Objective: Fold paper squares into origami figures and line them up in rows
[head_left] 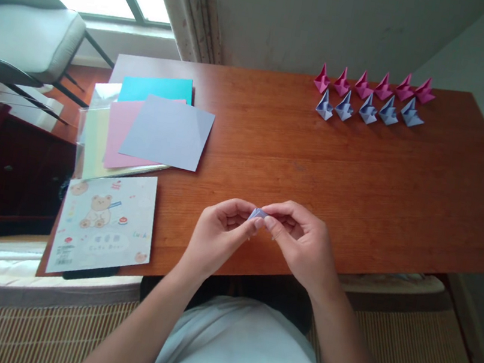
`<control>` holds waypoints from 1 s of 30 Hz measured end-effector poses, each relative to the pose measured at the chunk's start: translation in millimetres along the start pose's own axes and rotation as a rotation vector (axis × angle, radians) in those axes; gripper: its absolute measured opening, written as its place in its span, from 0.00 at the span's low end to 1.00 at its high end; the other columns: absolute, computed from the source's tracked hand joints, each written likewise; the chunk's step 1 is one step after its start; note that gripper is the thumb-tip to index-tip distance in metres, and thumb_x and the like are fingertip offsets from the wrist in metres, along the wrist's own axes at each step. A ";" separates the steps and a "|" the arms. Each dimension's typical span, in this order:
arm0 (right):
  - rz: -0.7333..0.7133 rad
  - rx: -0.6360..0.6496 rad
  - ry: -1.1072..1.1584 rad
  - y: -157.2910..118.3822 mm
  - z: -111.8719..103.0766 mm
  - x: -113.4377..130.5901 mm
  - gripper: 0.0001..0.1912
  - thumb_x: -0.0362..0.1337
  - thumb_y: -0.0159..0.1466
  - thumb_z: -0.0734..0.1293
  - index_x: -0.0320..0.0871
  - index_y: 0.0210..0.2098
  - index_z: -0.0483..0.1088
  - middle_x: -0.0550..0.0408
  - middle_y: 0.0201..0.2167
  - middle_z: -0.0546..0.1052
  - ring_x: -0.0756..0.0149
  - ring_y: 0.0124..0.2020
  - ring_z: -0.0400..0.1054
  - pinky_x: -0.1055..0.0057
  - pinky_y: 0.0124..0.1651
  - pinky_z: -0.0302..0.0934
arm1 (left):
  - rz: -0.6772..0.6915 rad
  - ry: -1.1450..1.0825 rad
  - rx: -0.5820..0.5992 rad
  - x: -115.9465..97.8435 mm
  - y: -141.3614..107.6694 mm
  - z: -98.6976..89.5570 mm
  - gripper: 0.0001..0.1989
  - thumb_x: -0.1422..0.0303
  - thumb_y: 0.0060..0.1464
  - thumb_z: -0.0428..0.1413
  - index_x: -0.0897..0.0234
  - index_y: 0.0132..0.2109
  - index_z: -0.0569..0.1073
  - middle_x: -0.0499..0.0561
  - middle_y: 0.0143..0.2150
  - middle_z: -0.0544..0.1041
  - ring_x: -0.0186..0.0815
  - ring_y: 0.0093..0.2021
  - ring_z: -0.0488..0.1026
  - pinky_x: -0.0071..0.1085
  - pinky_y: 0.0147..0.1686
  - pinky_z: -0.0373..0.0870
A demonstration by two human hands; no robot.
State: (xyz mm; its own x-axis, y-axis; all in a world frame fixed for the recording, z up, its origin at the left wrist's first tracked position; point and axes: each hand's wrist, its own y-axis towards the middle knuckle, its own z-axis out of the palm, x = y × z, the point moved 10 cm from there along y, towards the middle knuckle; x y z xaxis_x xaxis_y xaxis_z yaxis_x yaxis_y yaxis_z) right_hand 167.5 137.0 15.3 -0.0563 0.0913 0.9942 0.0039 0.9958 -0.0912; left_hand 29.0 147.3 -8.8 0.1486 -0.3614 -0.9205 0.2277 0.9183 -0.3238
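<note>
Between my two hands, near the table's front edge, is a small folded piece of lavender paper (258, 213). My left hand (225, 227) pinches its left side between thumb and fingers. On the other side, my right hand (300, 236) grips it the same way, the two thumbs close together. Most of the paper is covered by the fingertips, so its exact shape is hard to see. At the back right stand a row of pink folded paper pieces (363, 86) and, in front of them, a row of lavender folded paper pieces (368, 109).
Loose coloured sheets lie at the left of the wooden table (257, 141), a lavender sheet (167, 133) on top and a teal one (158, 89) behind. Nearer me is a pad with a bear picture (103, 224). A chair (27, 34) stands beyond the left edge.
</note>
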 end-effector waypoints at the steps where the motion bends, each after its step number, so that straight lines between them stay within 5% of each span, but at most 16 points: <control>1: -0.002 0.013 -0.015 0.2 0.6 0.9 0.04 0.38 0.65 0.71 0.46 0.38 0.77 0.54 0.36 0.80 0.65 0.37 0.75 0.70 0.40 0.71 | -0.015 -0.007 0.029 1.7 1.3 1.7 0.11 0.65 0.48 0.70 0.66 0.36 0.80 0.48 0.29 0.79 0.29 0.29 0.73 0.24 0.31 0.71; 13: 0.100 -0.036 -0.001 2.9 -11.5 -17.6 0.15 0.49 0.68 0.67 0.44 0.33 0.74 0.57 0.26 0.76 0.69 0.26 0.70 0.73 0.28 0.63 | -0.074 -0.146 -0.117 11.0 1.7 -8.7 0.10 0.66 0.48 0.70 0.66 0.31 0.79 0.46 0.25 0.77 0.26 0.25 0.69 0.23 0.27 0.67; 30: 0.042 -0.116 -0.004 5.6 -3.2 -10.1 0.09 0.38 0.64 0.70 0.44 0.27 0.72 0.60 0.22 0.73 0.72 0.24 0.65 0.75 0.27 0.61 | 0.029 -0.164 -0.150 6.2 -0.8 -5.7 0.08 0.67 0.49 0.70 0.65 0.32 0.80 0.46 0.27 0.78 0.25 0.27 0.70 0.21 0.27 0.66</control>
State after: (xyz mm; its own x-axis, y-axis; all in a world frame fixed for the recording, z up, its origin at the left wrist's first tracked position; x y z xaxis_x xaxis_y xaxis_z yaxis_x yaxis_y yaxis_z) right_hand 171.3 141.7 5.0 -0.0572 0.1330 0.9895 0.1222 0.9846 -0.1252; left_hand 24.3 145.2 -15.5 0.3099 -0.3445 -0.8861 0.0770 0.9381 -0.3378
